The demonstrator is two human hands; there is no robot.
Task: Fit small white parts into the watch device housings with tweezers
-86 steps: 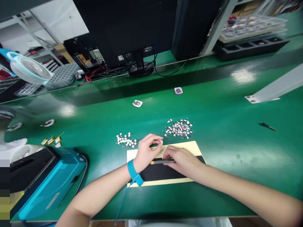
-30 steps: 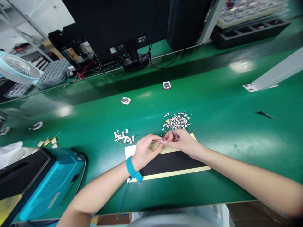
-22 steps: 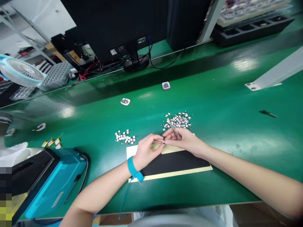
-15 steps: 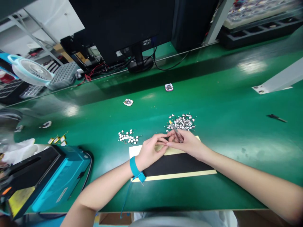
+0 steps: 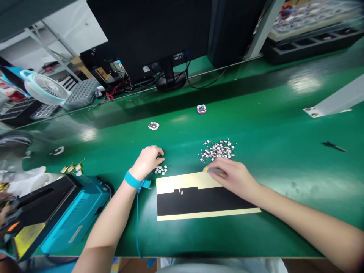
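Benchtop (image 5: 284,227) in green, seen from above. Left hand (image 5: 146,161) at the smaller cluster (image 5: 161,170) of white parts, thumb and fingers curled close; pinch on any part impossible to tell. Right hand (image 5: 237,177) over the right portion of the black-and-cream sheet (image 5: 182,206), fingers clamped on a gray, yellow-ended tool (image 5: 217,171). Larger pile (image 5: 218,149) of parts just beyond the right hand.

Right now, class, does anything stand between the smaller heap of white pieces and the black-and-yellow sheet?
Nothing visible does: only bare green bench separates the smaller heap from the sheet. The left hand covers the heap's left side, outside that gap.
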